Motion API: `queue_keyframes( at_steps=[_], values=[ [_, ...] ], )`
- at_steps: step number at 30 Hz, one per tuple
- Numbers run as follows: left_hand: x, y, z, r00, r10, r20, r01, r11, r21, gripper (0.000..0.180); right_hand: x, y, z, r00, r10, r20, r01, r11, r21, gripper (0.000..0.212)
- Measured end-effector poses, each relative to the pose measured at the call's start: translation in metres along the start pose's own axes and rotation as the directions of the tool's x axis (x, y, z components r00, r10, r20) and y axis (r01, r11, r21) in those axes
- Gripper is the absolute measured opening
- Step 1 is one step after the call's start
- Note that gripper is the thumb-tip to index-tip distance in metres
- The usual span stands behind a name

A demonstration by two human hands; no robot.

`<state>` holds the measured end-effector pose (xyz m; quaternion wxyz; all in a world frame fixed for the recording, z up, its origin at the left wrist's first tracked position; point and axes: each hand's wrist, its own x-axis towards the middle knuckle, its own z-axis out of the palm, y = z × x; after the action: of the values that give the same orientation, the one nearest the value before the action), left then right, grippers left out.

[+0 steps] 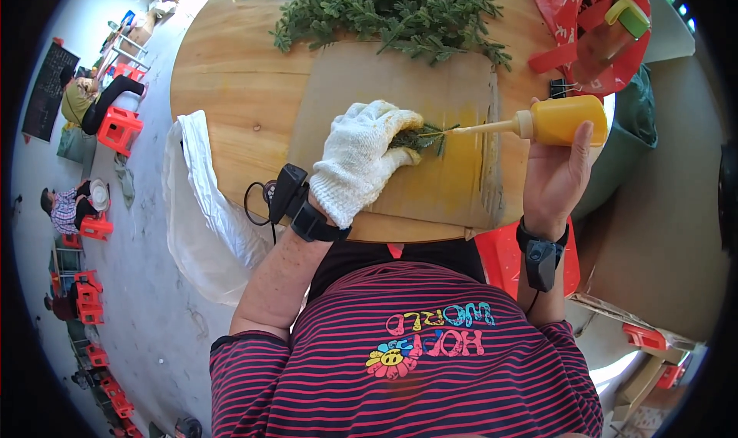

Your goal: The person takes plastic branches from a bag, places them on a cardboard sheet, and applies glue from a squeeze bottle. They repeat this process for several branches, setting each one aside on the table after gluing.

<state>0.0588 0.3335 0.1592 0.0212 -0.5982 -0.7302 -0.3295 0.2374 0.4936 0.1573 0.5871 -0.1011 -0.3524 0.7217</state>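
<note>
My left hand point(365, 149), in a white knit glove with yellow stains on the fingertips, is closed around a small green needle sprig point(419, 136). The sprig's tips stick out to the right between thumb and fingers. In my bare right hand point(555, 169) lies a yellow squeeze bottle point(567, 120), tilted on its side with its long pale nozzle pointing left. The nozzle's tip meets or nearly meets the sprig; I cannot tell if they touch. Beneath both hands lies a flat cardboard sheet point(330, 92) with yellow smears on its right part.
A heap of green sprigs point(392, 11) covers the far side of the round wooden table point(223, 92). At the far right are a red plastic bag point(569, 7), a green-capped jar point(615, 34) and a black binder clip point(561, 89). White cloth point(196, 199) hangs at the left edge.
</note>
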Motion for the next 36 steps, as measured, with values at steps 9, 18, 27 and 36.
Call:
queue_keyframes(
  at_steps=[9,18,27,36],
  values=[
    [0.001,0.0,0.0,1.0,-0.005,-0.003,0.005,1.0,0.009,0.038,0.006,0.008,0.001,0.997,0.044,0.06,-0.04,0.997,-0.06,0.041],
    [0.001,-0.002,0.001,1.0,0.006,-0.006,-0.006,1.0,0.011,0.04,0.008,0.013,0.008,0.998,0.026,0.059,-0.02,0.994,-0.105,0.039],
    [0.002,-0.002,0.001,1.0,0.011,0.001,-0.011,1.0,-0.007,0.04,0.012,0.01,0.004,0.995,0.036,0.089,-0.021,0.985,-0.169,0.036],
    [0.001,-0.001,0.001,1.0,0.002,0.02,-0.002,1.0,-0.002,0.04,0.011,0.006,0.002,0.996,0.032,0.086,-0.016,0.982,-0.186,0.037]
  ],
)
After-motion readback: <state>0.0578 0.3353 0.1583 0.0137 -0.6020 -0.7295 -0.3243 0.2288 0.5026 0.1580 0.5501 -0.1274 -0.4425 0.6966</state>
